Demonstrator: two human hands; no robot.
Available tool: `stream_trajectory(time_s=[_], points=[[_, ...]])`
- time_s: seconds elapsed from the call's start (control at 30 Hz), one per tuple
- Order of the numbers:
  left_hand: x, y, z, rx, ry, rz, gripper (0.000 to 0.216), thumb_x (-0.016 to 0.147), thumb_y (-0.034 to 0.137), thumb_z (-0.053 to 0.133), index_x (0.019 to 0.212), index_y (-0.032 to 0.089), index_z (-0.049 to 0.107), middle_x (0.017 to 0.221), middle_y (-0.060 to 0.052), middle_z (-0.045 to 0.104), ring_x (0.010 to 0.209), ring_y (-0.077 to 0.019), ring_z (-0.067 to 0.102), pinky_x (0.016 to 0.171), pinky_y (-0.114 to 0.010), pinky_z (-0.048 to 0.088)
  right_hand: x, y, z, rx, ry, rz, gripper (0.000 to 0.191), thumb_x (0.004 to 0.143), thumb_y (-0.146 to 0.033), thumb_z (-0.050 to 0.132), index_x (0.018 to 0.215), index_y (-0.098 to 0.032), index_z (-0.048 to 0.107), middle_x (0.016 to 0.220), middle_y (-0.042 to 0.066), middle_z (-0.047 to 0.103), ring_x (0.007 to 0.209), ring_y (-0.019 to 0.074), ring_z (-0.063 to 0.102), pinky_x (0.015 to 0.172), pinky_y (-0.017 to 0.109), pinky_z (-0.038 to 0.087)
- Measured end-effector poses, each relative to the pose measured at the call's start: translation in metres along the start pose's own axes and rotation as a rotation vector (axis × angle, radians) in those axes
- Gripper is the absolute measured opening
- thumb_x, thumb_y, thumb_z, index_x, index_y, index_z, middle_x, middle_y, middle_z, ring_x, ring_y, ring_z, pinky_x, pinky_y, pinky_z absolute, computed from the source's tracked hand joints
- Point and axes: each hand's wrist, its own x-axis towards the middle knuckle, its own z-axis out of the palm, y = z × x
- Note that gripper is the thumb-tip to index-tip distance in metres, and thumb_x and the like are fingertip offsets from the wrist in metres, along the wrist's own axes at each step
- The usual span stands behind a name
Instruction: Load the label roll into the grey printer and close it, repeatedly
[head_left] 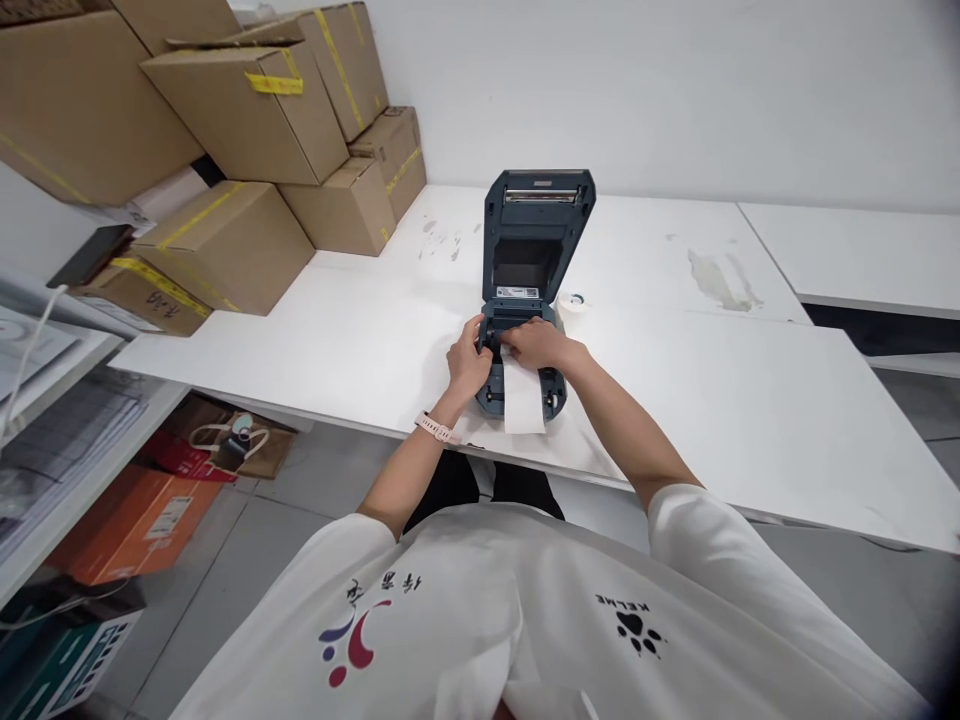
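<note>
While the printer [534,265] sits open on the table [360,330], the left hand [468,365] grips its left side and the right hand [537,343] presses fingers on the paper [523,400] trailing from its front; a roll [573,304] stands just beside it.

printer [534,262] on table [720,400], boxes [247,170] left

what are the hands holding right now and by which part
Both hands are on the open label printer: the left hand grips its left side by the paper bay, the right hand presses the white paper strip at its top.
</note>
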Motion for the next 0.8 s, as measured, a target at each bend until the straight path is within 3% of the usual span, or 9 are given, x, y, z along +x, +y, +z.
stream_trajectory(time_s=[0.17,0.3,0.4,0.5,0.63,0.8], points=[[0.000,-0.003,0.001,0.001,0.012,0.008,0.069,0.077,0.005,0.053,0.142,0.029,0.052,0.132,-0.005,0.072,0.126,-0.0271,0.065,0.109,-0.045,0.049,-0.008,0.014,-0.019,0.212,-0.133,-0.226,0.040,0.091,-0.026,0.061,0.130,-0.021,0.069,0.115,0.008,0.077,0.097,0.0237,0.070,0.081,0.032,0.052],[-0.001,-0.005,0.001,-0.008,0.009,0.006,0.067,0.078,0.006,0.051,0.141,0.030,0.053,0.135,-0.003,0.070,0.127,-0.0251,0.065,0.109,-0.043,0.050,-0.069,0.055,-0.026,0.740,0.076,-0.335,0.053,0.085,-0.046,0.074,0.133,-0.025,0.069,0.122,0.007,0.074,0.104,0.0243,0.067,0.089,0.035,0.052],[-0.001,-0.004,0.001,0.009,0.013,0.003,0.065,0.079,0.007,0.049,0.141,0.025,0.054,0.137,-0.007,0.069,0.127,-0.0261,0.065,0.109,-0.044,0.050,-0.117,0.091,-0.007,0.958,0.282,-0.183,0.046,0.078,-0.044,0.081,0.121,-0.028,0.074,0.120,0.007,0.074,0.110,0.0260,0.066,0.097,0.040,0.050],[-0.001,-0.003,0.002,0.017,0.021,0.007,0.063,0.079,0.006,0.049,0.139,0.024,0.057,0.136,-0.007,0.069,0.126,-0.0267,0.066,0.110,-0.045,0.050,-0.135,0.122,0.024,1.044,0.411,0.068,0.051,0.076,-0.043,0.083,0.124,-0.030,0.072,0.120,0.007,0.074,0.111,0.0256,0.065,0.099,0.043,0.051],[-0.001,-0.005,0.003,-0.001,0.028,0.021,0.063,0.078,0.006,0.049,0.137,0.026,0.058,0.134,-0.004,0.071,0.123,-0.0240,0.067,0.110,-0.043,0.050,-0.113,0.146,0.061,1.073,0.507,0.240,0.062,0.068,-0.042,0.085,0.126,-0.027,0.068,0.124,0.008,0.071,0.116,0.0259,0.065,0.103,0.046,0.050],[0.000,-0.009,0.003,-0.013,0.027,0.029,0.062,0.079,0.007,0.049,0.137,0.027,0.058,0.134,-0.004,0.070,0.124,-0.0235,0.066,0.108,-0.042,0.051,-0.089,0.153,0.076,1.136,0.528,0.251,0.069,0.063,-0.036,0.084,0.128,-0.025,0.064,0.123,0.010,0.072,0.114,0.0273,0.066,0.107,0.051,0.048]])
